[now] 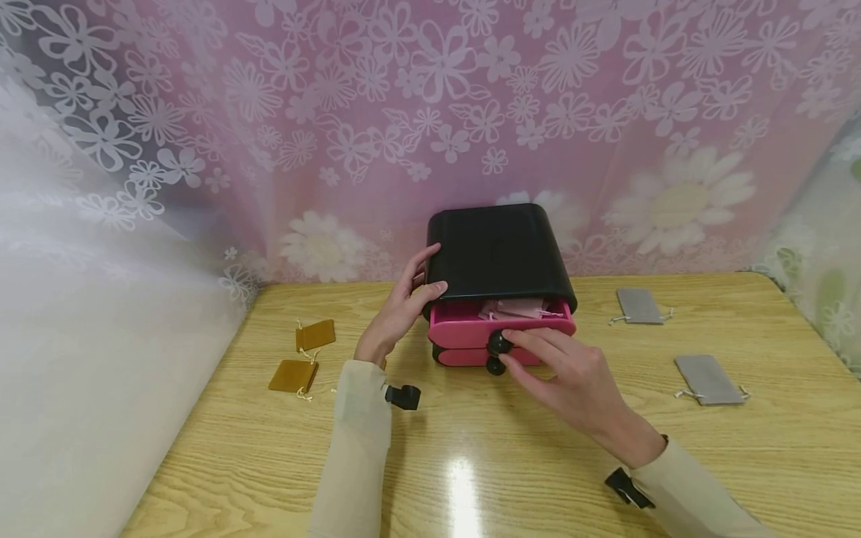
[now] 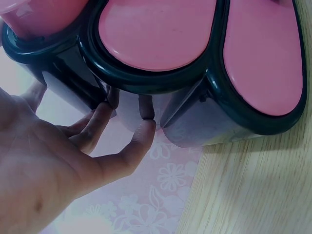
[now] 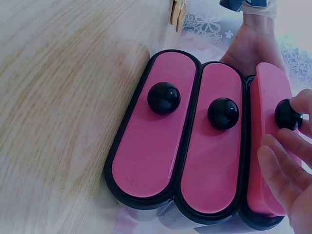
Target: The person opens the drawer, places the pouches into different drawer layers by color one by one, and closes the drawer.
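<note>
A small black drawer cabinet [image 1: 496, 250] with three pink drawer fronts stands on the table. Its top drawer [image 1: 464, 332] is pulled partly out, and pale pink pouches [image 1: 521, 308] show inside. My right hand [image 1: 578, 377] pinches the round black knob [image 3: 287, 115] of that drawer between thumb and fingers. The two lower drawers stay flush in the cabinet, as the middle front [image 3: 214, 161] and bottom front [image 3: 146, 156] show in the right wrist view. My left hand [image 1: 397, 310] rests spread against the cabinet's left side, its fingertips touching the black shell in the left wrist view.
Two brown pouches [image 1: 315, 335] with drawstrings lie on the wooden table [image 1: 269, 463] at the left. Two grey pouches [image 1: 640, 306] lie at the right. A flowered curtain [image 1: 403, 134] hangs just behind the cabinet.
</note>
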Available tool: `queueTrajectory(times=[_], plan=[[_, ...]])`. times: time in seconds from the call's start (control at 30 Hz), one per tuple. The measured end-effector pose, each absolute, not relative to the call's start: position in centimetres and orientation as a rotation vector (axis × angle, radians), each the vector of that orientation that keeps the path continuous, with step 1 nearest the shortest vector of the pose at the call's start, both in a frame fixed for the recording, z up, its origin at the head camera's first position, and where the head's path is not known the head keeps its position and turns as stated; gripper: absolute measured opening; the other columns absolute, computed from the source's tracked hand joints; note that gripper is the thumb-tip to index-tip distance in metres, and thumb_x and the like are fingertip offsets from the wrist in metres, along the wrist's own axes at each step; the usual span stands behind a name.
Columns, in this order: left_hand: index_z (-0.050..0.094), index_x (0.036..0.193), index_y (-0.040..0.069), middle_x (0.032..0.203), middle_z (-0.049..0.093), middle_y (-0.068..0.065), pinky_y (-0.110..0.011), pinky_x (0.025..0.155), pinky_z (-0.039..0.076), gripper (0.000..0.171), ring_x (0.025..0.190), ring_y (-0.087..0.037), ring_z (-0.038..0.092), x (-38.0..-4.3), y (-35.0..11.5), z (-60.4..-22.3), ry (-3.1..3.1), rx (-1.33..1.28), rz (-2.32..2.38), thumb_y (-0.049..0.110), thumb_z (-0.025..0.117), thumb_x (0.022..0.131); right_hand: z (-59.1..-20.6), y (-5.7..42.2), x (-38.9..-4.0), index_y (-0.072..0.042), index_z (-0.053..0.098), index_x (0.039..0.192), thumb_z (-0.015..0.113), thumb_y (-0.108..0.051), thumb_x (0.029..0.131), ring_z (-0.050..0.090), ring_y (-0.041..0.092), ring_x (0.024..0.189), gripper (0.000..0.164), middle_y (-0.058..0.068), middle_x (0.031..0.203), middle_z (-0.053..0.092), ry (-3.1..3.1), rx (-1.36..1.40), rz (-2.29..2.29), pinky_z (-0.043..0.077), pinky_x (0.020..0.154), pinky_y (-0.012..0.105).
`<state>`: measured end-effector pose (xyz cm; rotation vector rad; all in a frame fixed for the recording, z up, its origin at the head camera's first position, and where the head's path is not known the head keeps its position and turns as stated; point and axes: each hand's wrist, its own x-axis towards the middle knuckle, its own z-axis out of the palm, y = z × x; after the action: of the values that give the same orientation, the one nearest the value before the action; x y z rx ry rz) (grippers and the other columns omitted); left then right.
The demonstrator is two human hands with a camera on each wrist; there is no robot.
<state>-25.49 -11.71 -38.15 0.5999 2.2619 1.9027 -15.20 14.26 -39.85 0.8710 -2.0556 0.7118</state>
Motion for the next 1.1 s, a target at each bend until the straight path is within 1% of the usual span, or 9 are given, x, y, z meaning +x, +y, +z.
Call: queueTrajectory(times=[0.2, 0.47, 0.63, 0.73, 0.8, 0.87, 0.93, 1.03, 1.1], plan=[[0.032, 0.157, 0.045, 0.160, 0.033, -0.003, -0.057, 0.115, 0.041, 0.061, 0.148, -0.026, 0.035, -25.5, -11.8, -38.1, 2.271, 0.599, 1.891, 0.031, 0.056, 0.102, -39.9, 14.4, -15.7, -0.007, 0.078, 0.108, 0.055, -0.047, 0.103, 0.073, 0.018, 0.074, 0.046, 0.007, 0.093, 0.079, -2.045, 0.881, 0.729, 0.048, 0.052, 0.021], [0.033, 0.156, 0.046, 0.162, 0.030, -0.002, -0.057, 0.116, 0.039, 0.060, 0.150, -0.025, 0.033, -25.5, -11.8, -38.2, 2.278, 0.591, 1.878, 0.032, 0.056, 0.102, -39.9, 14.2, -16.2, -0.008, 0.078, 0.110, 0.059, -0.042, 0.102, 0.072, 0.017, 0.069, 0.039, 0.007, 0.092, 0.079, -1.990, 0.884, 0.744, 0.047, 0.051, 0.021], [0.033, 0.157, 0.044, 0.160, 0.033, -0.003, -0.056, 0.115, 0.040, 0.060, 0.147, -0.025, 0.036, -25.5, -11.8, -38.2, 2.270, 0.605, 1.891, 0.030, 0.055, 0.103, -40.0, 14.2, -16.6, -0.008, 0.078, 0.111, 0.058, -0.041, 0.103, 0.073, 0.017, 0.074, 0.039, 0.007, 0.095, 0.079, -1.997, 0.881, 0.745, 0.051, 0.055, 0.025], [0.033, 0.157, 0.044, 0.160, 0.033, -0.003, -0.055, 0.115, 0.040, 0.060, 0.147, -0.024, 0.037, -25.5, -11.8, -38.2, 2.266, 0.609, 1.894, 0.029, 0.055, 0.103, -40.1, 14.3, -16.9, -0.008, 0.077, 0.112, 0.057, -0.043, 0.103, 0.073, 0.017, 0.076, 0.041, 0.007, 0.096, 0.079, -2.024, 0.874, 0.749, 0.053, 0.058, 0.028], [0.033, 0.156, 0.045, 0.160, 0.033, -0.003, -0.055, 0.116, 0.040, 0.060, 0.147, -0.024, 0.036, -25.5, -11.8, -38.2, 2.261, 0.606, 1.896, 0.029, 0.055, 0.103, -40.2, 14.4, -17.0, -0.008, 0.077, 0.113, 0.059, -0.042, 0.102, 0.074, 0.017, 0.078, 0.040, 0.007, 0.096, 0.079, -2.049, 0.868, 0.750, 0.055, 0.060, 0.029], [0.033, 0.156, 0.046, 0.160, 0.032, -0.003, -0.056, 0.116, 0.040, 0.060, 0.147, -0.024, 0.036, -25.5, -11.8, -38.2, 2.255, 0.600, 1.896, 0.030, 0.055, 0.103, -40.2, 14.5, -17.0, -0.008, 0.077, 0.114, 0.066, -0.037, 0.099, 0.074, 0.018, 0.079, 0.035, 0.007, 0.097, 0.079, -2.074, 0.863, 0.750, 0.056, 0.061, 0.030], [0.033, 0.156, 0.046, 0.161, 0.031, -0.002, -0.057, 0.116, 0.040, 0.060, 0.148, -0.024, 0.035, -25.5, -11.8, -38.2, 2.252, 0.594, 1.894, 0.031, 0.055, 0.103, -40.2, 14.5, -17.1, -0.008, 0.076, 0.115, 0.075, -0.028, 0.093, 0.074, 0.018, 0.081, 0.030, 0.007, 0.098, 0.079, -2.091, 0.857, 0.750, 0.057, 0.063, 0.031], [0.033, 0.155, 0.047, 0.161, 0.031, -0.003, -0.057, 0.116, 0.039, 0.060, 0.148, -0.024, 0.035, -25.5, -11.8, -38.2, 2.251, 0.591, 1.893, 0.031, 0.055, 0.102, -40.1, 14.4, -17.2, -0.007, 0.076, 0.115, 0.084, -0.014, 0.079, 0.074, 0.019, 0.081, 0.037, 0.008, 0.099, 0.079, -2.088, 0.851, 0.744, 0.057, 0.063, 0.031], [0.033, 0.155, 0.047, 0.161, 0.032, -0.003, -0.057, 0.116, 0.039, 0.060, 0.148, -0.024, 0.035, -25.5, -11.9, -38.2, 2.250, 0.591, 1.894, 0.031, 0.055, 0.102, -40.0, 14.3, -17.3, -0.007, 0.076, 0.115, 0.087, -0.009, 0.074, 0.074, 0.019, 0.080, 0.042, 0.008, 0.098, 0.079, -2.069, 0.852, 0.736, 0.057, 0.062, 0.031]])
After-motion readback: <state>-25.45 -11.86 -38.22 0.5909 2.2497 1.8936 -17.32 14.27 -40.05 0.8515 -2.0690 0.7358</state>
